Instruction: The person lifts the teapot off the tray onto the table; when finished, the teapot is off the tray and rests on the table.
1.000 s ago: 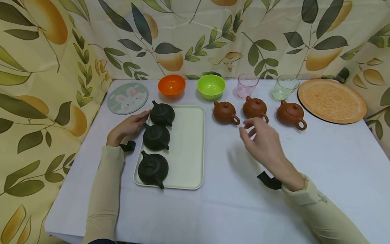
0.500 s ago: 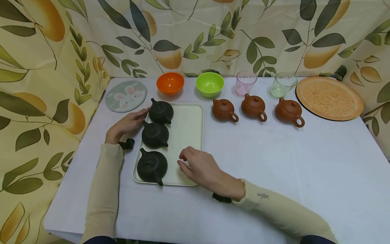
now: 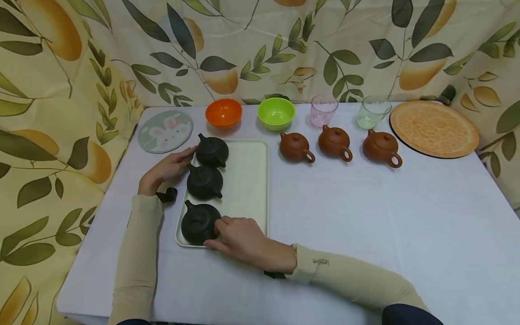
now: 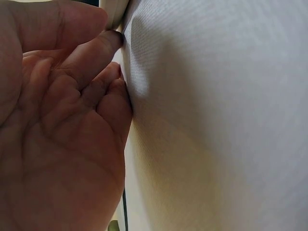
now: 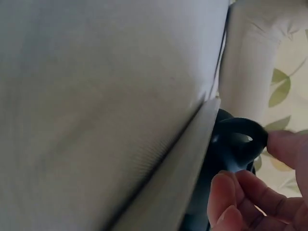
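Observation:
Three black teapots stand in a column along the left side of a cream tray (image 3: 249, 180). My right hand (image 3: 248, 239) is at the nearest black teapot (image 3: 199, 223), low on its right side. In the right wrist view, the thumb touches the ring-shaped handle (image 5: 245, 126) and curled fingers (image 5: 224, 192) lie close on its other side. My left hand (image 3: 164, 170) rests on the cloth at the tray's left edge, beside the far black teapot (image 3: 212, 151) and the middle black teapot (image 3: 204, 181). Its fingertips reach the tray's edge in the left wrist view.
Along the back are a round rabbit mat (image 3: 165, 132), orange bowl (image 3: 223, 113), green bowl (image 3: 276, 113), pink glass (image 3: 323, 111), green glass (image 3: 373, 113) and round brown board (image 3: 434, 128). Right of the tray stand three brown teapots (image 3: 295, 146).
My right hand has moved left and toward me, from beside the brown teapots, over the tray, to the nearest black teapot's handle. The left hand stays at the tray's edge.

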`<action>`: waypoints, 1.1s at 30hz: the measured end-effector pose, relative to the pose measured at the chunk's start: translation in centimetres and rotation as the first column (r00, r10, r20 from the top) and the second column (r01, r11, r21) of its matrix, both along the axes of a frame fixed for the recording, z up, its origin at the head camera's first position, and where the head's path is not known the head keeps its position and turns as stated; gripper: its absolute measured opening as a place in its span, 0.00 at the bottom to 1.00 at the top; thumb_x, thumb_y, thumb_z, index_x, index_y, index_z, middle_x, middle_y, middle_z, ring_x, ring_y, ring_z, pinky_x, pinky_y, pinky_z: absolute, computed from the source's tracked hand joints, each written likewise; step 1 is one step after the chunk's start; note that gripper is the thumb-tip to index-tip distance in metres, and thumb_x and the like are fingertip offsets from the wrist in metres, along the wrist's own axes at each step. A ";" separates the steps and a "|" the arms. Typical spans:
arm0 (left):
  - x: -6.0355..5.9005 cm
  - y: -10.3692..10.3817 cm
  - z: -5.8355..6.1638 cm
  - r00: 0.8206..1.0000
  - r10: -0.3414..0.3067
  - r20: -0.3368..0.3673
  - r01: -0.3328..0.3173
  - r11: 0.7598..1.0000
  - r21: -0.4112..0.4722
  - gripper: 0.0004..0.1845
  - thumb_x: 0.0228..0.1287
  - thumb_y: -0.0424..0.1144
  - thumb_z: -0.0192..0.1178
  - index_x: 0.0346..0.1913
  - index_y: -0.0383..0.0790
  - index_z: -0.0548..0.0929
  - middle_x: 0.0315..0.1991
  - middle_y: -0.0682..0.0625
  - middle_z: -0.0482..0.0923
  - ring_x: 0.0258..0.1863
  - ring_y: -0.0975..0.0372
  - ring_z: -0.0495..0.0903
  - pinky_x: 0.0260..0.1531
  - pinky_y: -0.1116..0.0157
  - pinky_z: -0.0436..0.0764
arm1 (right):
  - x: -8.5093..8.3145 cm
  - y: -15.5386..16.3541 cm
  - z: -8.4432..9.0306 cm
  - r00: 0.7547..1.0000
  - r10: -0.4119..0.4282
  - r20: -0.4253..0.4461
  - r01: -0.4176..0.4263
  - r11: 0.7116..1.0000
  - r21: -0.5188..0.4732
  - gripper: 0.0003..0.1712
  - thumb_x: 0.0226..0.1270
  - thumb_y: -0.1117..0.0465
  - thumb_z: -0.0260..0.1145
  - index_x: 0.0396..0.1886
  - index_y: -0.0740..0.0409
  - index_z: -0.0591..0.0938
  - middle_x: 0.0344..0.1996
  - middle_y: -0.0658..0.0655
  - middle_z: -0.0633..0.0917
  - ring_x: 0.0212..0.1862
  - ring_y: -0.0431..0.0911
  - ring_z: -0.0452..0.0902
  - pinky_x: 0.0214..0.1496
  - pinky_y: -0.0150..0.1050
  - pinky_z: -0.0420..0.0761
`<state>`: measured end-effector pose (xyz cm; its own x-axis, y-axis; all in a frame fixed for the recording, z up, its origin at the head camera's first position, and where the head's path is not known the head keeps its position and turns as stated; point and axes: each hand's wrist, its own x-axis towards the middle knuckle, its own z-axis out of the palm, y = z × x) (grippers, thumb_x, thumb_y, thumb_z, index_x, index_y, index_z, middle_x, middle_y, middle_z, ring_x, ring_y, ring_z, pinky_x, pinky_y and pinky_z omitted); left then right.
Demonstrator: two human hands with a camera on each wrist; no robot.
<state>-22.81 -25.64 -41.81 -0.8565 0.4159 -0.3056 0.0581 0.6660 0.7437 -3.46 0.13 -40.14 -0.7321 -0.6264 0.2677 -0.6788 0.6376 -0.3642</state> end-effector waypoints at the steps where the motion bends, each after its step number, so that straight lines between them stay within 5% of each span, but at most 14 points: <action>1: 0.0 0.0 -0.1 1.000 0.001 -0.005 -0.001 1.000 -0.001 0.29 0.76 0.34 0.44 0.77 0.42 0.53 0.76 0.43 0.51 0.77 0.50 0.46 0.75 0.48 0.45 | 0.0 0.0 -0.1 1.000 -0.008 -0.007 0.008 1.000 -0.003 0.17 0.62 0.46 0.69 0.28 0.53 0.80 0.22 0.46 0.79 0.19 0.39 0.75 0.16 0.30 0.67; 6: 0.0 0.0 -0.2 1.000 0.000 -0.008 0.001 1.000 0.011 0.29 0.76 0.34 0.45 0.77 0.42 0.54 0.76 0.42 0.52 0.77 0.49 0.47 0.75 0.49 0.46 | -0.4 0.3 0.0 0.999 -0.047 -0.004 0.047 0.999 -0.014 0.10 0.60 0.54 0.69 0.29 0.55 0.80 0.23 0.48 0.79 0.16 0.40 0.70 0.15 0.30 0.65; 11: -0.2 0.1 -0.4 1.000 -0.007 -0.013 0.007 1.000 -0.001 0.29 0.77 0.35 0.45 0.76 0.42 0.54 0.76 0.43 0.51 0.77 0.49 0.47 0.75 0.49 0.46 | -0.9 0.9 0.5 0.992 -0.044 0.122 0.047 0.999 -0.023 0.06 0.63 0.60 0.67 0.32 0.59 0.81 0.25 0.52 0.82 0.20 0.41 0.73 0.18 0.30 0.69; 17: -0.2 -0.1 -0.4 1.000 -0.003 -0.021 0.002 1.000 -0.011 0.29 0.77 0.36 0.45 0.76 0.42 0.54 0.77 0.43 0.51 0.77 0.49 0.47 0.75 0.48 0.46 | -1.4 1.2 1.0 0.950 -0.033 0.309 0.057 0.996 -0.071 0.07 0.68 0.64 0.62 0.41 0.64 0.82 0.33 0.56 0.87 0.31 0.46 0.82 0.29 0.36 0.79; 22: 0.0 -0.5 -0.6 1.000 0.002 -0.018 -0.003 1.000 -0.031 0.29 0.77 0.38 0.44 0.77 0.43 0.54 0.77 0.45 0.50 0.77 0.50 0.46 0.75 0.49 0.46 | -1.4 1.4 1.1 0.910 -0.025 0.414 0.083 0.989 -0.123 0.08 0.68 0.64 0.63 0.42 0.64 0.80 0.34 0.57 0.86 0.32 0.44 0.80 0.33 0.33 0.77; 33: -0.1 -0.3 -0.7 0.999 -0.005 -0.035 0.005 1.000 0.005 0.29 0.76 0.34 0.44 0.76 0.39 0.54 0.77 0.43 0.50 0.77 0.50 0.46 0.75 0.49 0.46 | -1.2 1.7 1.1 0.917 -0.138 0.375 0.161 0.987 -0.030 0.09 0.64 0.62 0.68 0.29 0.59 0.77 0.25 0.54 0.83 0.28 0.47 0.80 0.26 0.37 0.76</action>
